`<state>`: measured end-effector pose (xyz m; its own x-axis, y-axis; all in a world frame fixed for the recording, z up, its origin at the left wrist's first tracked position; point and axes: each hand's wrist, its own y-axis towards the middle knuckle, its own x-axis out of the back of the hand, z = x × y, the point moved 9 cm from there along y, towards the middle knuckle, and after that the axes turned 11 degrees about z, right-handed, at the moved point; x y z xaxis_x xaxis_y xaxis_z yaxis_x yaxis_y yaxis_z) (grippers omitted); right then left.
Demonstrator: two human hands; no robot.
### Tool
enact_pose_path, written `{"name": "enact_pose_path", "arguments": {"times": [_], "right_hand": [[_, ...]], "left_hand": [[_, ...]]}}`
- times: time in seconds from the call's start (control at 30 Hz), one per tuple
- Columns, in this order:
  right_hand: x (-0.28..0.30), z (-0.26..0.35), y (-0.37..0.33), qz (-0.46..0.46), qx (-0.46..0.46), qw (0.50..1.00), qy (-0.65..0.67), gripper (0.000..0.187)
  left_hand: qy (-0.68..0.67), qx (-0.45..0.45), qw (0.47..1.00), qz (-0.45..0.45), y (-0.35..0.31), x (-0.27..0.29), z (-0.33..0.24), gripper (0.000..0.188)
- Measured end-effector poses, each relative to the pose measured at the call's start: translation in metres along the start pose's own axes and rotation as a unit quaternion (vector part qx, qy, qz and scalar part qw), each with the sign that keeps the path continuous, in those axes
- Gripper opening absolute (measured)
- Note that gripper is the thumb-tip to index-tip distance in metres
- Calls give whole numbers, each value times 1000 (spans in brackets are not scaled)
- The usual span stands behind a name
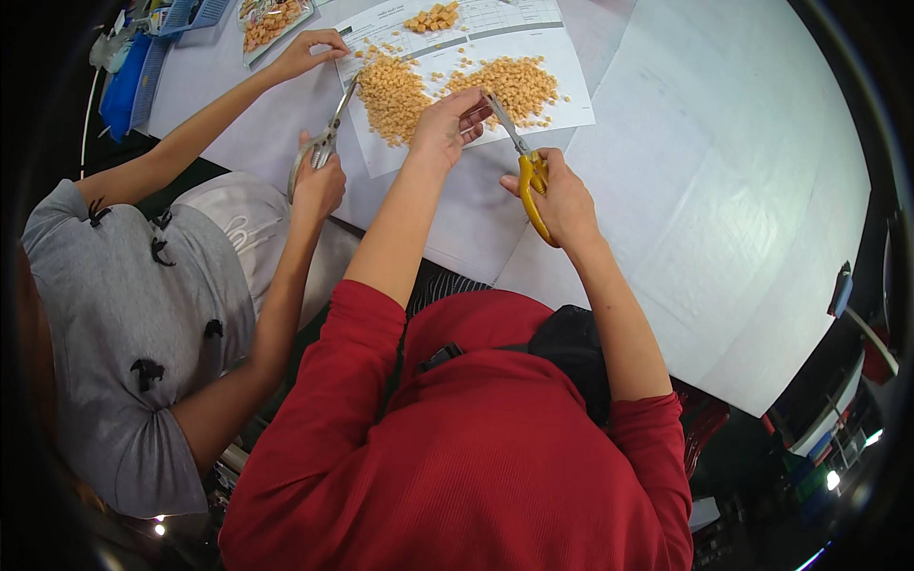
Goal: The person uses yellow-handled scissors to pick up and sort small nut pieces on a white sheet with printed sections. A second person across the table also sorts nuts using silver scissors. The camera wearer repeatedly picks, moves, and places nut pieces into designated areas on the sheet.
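Note:
My right hand (564, 202) grips yellow-handled scissors (532, 195), their metal blades pointing up and left toward my left fingertips. My left hand (447, 126) is pinched at those blade tips; whatever lies between its fingers is too small or hidden to make out. Just beyond it spreads a pile of small orange-yellow pieces (514, 88) on a printed white sheet (569, 112). A second pile of small pieces (388, 95) lies to the left, and a little heap of larger chunks (433, 17) sits farther back on the sheet.
Close on my left, a person in a grey top (143, 314) holds metal scissors (324, 143), the other hand (309, 52) beside the left pile. A clear bag of orange chunks (271, 21) and blue baskets (148, 71) are at the far left. The white-covered table (724, 190) extends right.

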<state>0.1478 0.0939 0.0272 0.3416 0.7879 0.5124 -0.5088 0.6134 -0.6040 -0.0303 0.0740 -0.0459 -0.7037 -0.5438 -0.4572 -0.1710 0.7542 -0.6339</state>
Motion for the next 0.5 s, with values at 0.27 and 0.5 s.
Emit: {"name": "enact_pose_path", "arguments": {"times": [0.27, 0.5], "right_hand": [[-3, -5, 4, -2, 3, 1000, -17, 69], [-6, -8, 7, -14, 5, 999, -28, 65]], "left_hand": [[-22, 6, 1000, -20, -3, 0, 7, 13], [-71, 24, 997, -31, -1, 5, 22, 14]]}}
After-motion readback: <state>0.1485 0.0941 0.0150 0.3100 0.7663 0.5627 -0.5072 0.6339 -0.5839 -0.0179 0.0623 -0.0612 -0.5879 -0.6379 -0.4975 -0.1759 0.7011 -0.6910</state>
